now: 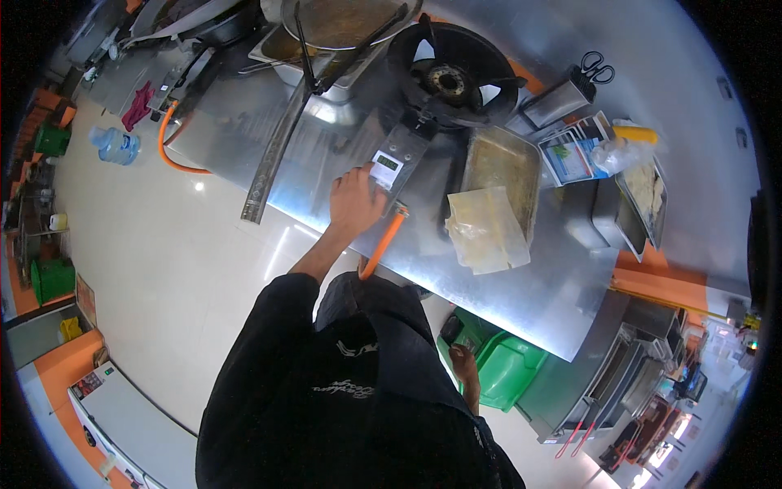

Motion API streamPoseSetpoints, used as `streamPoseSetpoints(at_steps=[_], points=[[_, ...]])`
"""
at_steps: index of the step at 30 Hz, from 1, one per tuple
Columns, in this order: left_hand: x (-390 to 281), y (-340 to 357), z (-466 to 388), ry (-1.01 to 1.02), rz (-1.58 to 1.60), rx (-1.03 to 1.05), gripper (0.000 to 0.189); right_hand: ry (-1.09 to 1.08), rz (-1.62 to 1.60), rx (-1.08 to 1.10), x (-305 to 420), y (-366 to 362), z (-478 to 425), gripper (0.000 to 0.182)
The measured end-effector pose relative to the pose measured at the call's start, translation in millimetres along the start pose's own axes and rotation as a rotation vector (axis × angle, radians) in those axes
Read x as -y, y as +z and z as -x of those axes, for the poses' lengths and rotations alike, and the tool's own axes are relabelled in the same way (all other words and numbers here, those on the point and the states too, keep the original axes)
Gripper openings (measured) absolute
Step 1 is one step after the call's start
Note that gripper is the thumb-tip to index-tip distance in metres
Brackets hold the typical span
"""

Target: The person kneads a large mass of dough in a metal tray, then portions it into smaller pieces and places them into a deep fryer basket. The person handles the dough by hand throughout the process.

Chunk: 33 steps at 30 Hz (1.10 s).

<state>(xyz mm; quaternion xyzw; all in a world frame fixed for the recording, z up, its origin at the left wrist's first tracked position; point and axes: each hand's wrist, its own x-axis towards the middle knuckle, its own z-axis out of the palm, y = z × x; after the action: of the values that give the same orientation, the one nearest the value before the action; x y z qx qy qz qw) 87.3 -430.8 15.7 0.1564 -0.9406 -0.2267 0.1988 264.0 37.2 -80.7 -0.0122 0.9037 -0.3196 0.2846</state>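
Note:
My left hand (355,198) reaches over the steel counter (421,244), fingertips at the edge of a small white digital timer (387,169) and thumb apart beside it. The timer lies on the flat metal arm of a black gas burner (455,76). An orange hose (385,241) runs from this arm down past the counter's edge. My right hand (464,365) hangs low by my side, above a green plastic bin (512,370); its fingers look curled, and whether it holds anything is unclear. A translucent sheet (490,230) lies partly over a shallow metal tray (504,160).
Long dark metal tongs or a tool handle (275,156) juts over the counter's front edge. Behind it is a steel pan with a round strainer (351,24). Scissors (597,68) stand in a metal holder. A water jug (116,145) stands on the floor.

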Motion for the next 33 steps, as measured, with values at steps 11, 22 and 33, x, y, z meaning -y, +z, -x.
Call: streamPoseSetpoints(at_steps=[11, 22, 33], points=[[-72.2, 11.1, 128.3, 0.45, 0.943, 1.416, 0.015, -0.483, -0.042, 0.161, 53.3, 6.4, -24.9, 0.032], [-92.1, 87.9, 151.8, 1.064, 0.028, 1.616, 0.018, -0.2, -0.217, -0.035, 119.5, -53.3, -21.9, 0.031], [-149.7, 1.4, 120.9, 0.884, -0.056, 1.547, 0.022, -0.004, -0.287, -0.181, 113.6, -51.3, 1.8, 0.034]])
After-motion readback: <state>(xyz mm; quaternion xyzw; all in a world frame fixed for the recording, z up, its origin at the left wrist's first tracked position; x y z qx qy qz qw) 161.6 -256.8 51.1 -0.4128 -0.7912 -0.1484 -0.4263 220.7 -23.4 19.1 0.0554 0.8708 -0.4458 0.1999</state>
